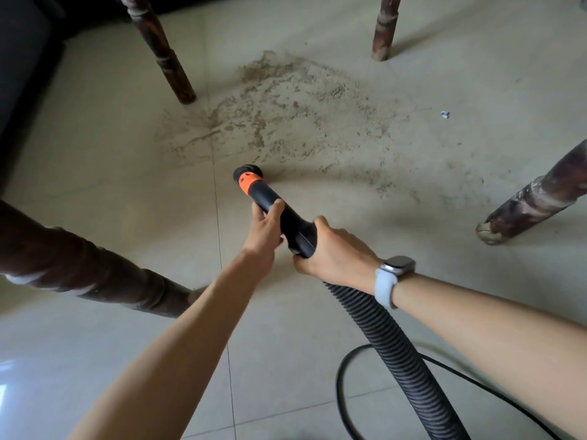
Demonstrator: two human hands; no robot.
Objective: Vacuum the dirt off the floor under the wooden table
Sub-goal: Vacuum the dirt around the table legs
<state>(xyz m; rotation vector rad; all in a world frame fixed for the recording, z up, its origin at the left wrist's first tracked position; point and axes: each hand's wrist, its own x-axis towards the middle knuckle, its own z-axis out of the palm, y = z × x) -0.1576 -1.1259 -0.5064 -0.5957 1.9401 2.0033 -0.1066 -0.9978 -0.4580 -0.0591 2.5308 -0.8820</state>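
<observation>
Looking down at a pale tiled floor (pixel 413 42), smooth and faintly glossy, crossed by thin grout lines. Standing on it, four dark turned wooden legs of the desk: far left leg (pixel 158 49), far right leg (pixel 385 27), near right leg (pixel 536 198) with a chipped, worn foot, and near left leg (pixel 95 274) slanting in from the left edge. Spreading between the far legs, a wide patch of dirt (pixel 286 112), tan and grainy, crumbly in the middle and thinning to streaks at the edges. Running from the lower right corner up to the hands, a ribbed black hose (pixel 390 344), flexible and corrugated, beside a thin smooth black cable (pixel 341 376) looping on the tiles. Joining the hose, a rigid black vacuum nozzle (pixel 270 198) with an orange collar and a round black tip, resting at the near edge of the dirt, just ahead of both hands. Wrapping around the nozzle's rear end where the hose begins, the right hand (pixel 333 252), grip clamped on it. Holding the nozzle further forward, the left hand (pixel 263 233), thumb on top, grip also clamped. Sitting on the right wrist, a watch (pixel 395 268) with a pale band. Lying well to the right of the dirt, a tiny pale scrap (pixel 445 114).
</observation>
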